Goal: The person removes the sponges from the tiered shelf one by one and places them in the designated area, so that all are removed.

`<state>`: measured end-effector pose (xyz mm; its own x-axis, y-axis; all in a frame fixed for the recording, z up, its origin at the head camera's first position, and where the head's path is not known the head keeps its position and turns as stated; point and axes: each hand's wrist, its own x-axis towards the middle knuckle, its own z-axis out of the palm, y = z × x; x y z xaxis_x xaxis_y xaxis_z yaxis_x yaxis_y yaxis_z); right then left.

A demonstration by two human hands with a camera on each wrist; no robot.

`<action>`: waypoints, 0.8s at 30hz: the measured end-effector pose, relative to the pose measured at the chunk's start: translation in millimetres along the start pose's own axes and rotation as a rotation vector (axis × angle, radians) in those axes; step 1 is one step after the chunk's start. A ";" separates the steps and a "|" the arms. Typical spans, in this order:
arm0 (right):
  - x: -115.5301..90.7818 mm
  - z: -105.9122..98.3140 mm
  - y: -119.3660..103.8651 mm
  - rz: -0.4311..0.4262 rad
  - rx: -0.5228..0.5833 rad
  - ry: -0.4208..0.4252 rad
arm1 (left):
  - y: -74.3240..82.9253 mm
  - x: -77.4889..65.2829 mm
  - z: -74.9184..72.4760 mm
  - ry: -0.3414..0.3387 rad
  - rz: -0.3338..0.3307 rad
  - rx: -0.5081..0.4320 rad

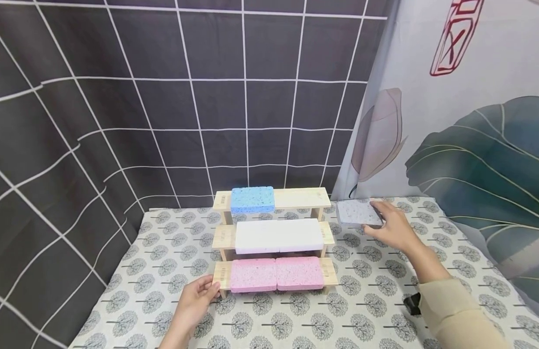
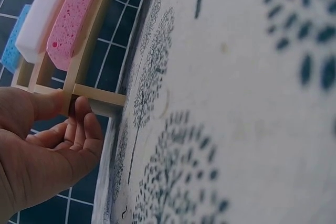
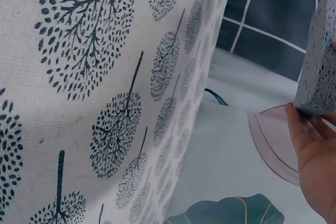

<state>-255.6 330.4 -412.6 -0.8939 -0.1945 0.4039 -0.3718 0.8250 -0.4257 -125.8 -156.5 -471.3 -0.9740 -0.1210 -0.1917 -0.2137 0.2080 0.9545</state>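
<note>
A three-tier wooden rack stands on the table, with sponges along its steps. My left hand pinches the left end of its lowest step between thumb and fingers, as the left wrist view also shows. Two pink sponges lie side by side on that step. White sponges fill most of the middle one. On the top step a blue sponge sits left of centre, with bare wood to its right. Right of the rack, my right hand grips a grey sponge by its right end.
A tree-patterned cloth covers the table. Dark grid-lined sheeting hangs behind and at the left, and a leaf-printed curtain at the right. A small black object shows beside the right sleeve.
</note>
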 end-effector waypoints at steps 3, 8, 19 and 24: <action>-0.7 3.3 1.8 0.024 -0.009 -0.035 | -0.2 -0.2 0.0 0.000 0.004 -0.005; -1.1 9.4 2.2 0.011 -0.020 -0.042 | 0.3 0.1 0.4 0.004 0.005 0.003; -6.0 18.8 7.2 0.066 0.012 -0.125 | -0.2 0.5 0.7 0.003 0.012 0.000; -4.9 23.4 8.8 0.057 0.008 -0.136 | 0.8 0.1 0.3 0.005 0.003 0.004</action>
<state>-260.4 326.2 -437.3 -0.9391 -0.2182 0.2655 -0.3211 0.8323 -0.4518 -126.1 -156.1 -470.7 -0.9743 -0.1249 -0.1873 -0.2106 0.2118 0.9543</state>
